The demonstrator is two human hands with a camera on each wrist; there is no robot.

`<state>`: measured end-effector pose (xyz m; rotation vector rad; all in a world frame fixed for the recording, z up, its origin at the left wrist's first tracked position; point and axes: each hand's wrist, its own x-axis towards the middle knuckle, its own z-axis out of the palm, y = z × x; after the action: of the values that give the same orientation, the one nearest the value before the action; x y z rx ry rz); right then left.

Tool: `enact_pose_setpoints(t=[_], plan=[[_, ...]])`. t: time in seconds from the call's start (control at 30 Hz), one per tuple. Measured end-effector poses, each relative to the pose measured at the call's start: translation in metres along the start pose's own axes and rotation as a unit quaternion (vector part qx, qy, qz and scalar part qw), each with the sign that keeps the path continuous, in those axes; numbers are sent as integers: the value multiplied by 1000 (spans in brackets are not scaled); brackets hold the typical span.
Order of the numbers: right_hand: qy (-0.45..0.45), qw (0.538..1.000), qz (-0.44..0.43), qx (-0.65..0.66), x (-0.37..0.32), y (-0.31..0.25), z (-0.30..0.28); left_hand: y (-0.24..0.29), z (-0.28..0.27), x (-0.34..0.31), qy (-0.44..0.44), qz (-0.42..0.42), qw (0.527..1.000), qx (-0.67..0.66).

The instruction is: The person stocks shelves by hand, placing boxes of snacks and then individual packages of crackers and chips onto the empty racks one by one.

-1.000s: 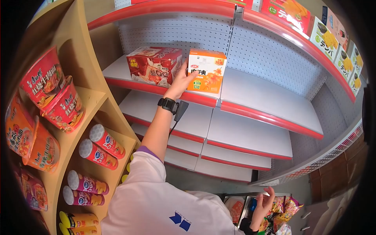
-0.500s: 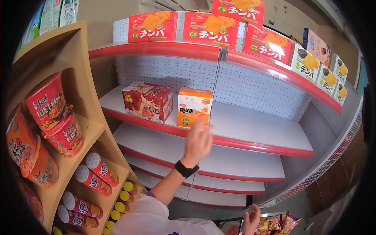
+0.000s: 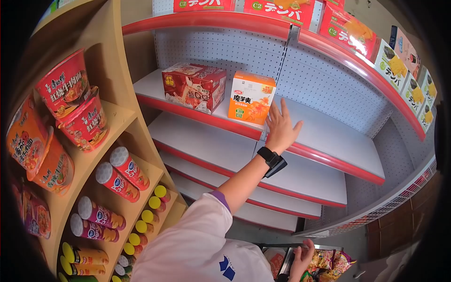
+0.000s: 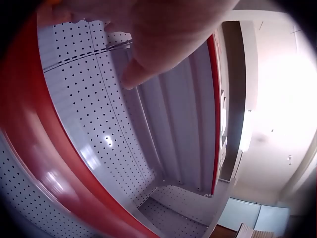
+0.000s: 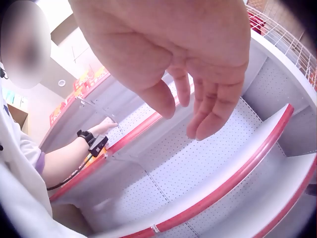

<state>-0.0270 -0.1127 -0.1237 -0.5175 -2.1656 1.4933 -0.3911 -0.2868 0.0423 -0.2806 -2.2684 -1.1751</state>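
Note:
In the head view, an orange-and-white box [image 3: 252, 99] stands upright on the upper shelf, just right of a red box [image 3: 194, 88] with a narrow gap between them. My left hand [image 3: 283, 128] is at the orange-and-white box's lower right side, fingers spread and straight; whether the fingertips touch it I cannot tell. The left wrist view has the same hand [image 4: 173, 34] at the top, nothing visible in its grip. Low at my right side hangs my right hand [image 3: 302, 262], fingers loosely bent; the right wrist view shows this hand [image 5: 183, 64] holding nothing.
Red snack boxes [image 3: 282, 10] line the top shelf. On the left, a wooden rack [image 3: 123, 123] holds noodle cups [image 3: 87, 123] and chip tubes [image 3: 128, 167]. Snack bags [image 3: 324, 263] lie at the lower right, below a white wire grid [image 3: 394, 204].
My left hand has gone from the orange-and-white box's left side, across its front, to its right side. The boxes look unmoved on the shelf. The head view has shifted.

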Motion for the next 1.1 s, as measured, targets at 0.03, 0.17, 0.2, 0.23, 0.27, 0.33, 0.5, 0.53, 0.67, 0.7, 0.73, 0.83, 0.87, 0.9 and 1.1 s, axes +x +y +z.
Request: enact_pose_setpoints(t=[0.03, 0.17, 0.2, 0.23, 0.27, 0.33, 0.5, 0.53, 0.67, 0.7, 0.73, 0.83, 0.87, 0.9, 1.1], plan=[[0, 1000, 2, 0, -2, 3, -3, -5, 2, 0, -2, -1, 1000, 1], [15, 999, 31, -17, -5, 8, -7, -13, 6, -2, 26, 43, 999, -15], [18, 999, 33, -21, -5, 8, -7, -13, 5, -2, 32, 56, 998, -12], [18, 999, 35, -21, -4, 9, -7, -15, 3, -3, 30, 56, 998, -11], [16, 999, 25, -21, -2, 11, -7, -18, 0, -4, 26, 58, 997, -34], [14, 1000, 16, -21, 2, 12, -7, -24, -7, -7, 21, 60, 996, -57], [16, 999, 33, 2, -4, 8, -1, -38, -25, -20, 64, 65, 996, 9], [12, 999, 36, 6, -4, 6, -2, -39, -22, -22, 73, 63, 995, 25], [32, 998, 34, -45, -11, -1, -9, -44, 8, -29, 57, 137, 987, 55], [55, 995, 27, -80, -13, 5, -4, -50, 12, -29, 51, 162, 985, 42], [52, 996, 51, -45, -5, -21, 6, -58, 7, -25, 58, 184, 981, 30], [78, 994, 12, -73, 3, -31, 2, -38, 6, -41, 38, 231, 970, -69], [103, 989, -13, -102, 8, -30, -13, -21, 15, -54, 36, 271, 961, -39], [129, 983, -4, -127, 11, -30, -32, -8, 31, -67, 9, 306, 952, -29], [296, 937, 34, -181, -11, -12, -124, -17, 101, -149, -276, 256, 921, -104]])
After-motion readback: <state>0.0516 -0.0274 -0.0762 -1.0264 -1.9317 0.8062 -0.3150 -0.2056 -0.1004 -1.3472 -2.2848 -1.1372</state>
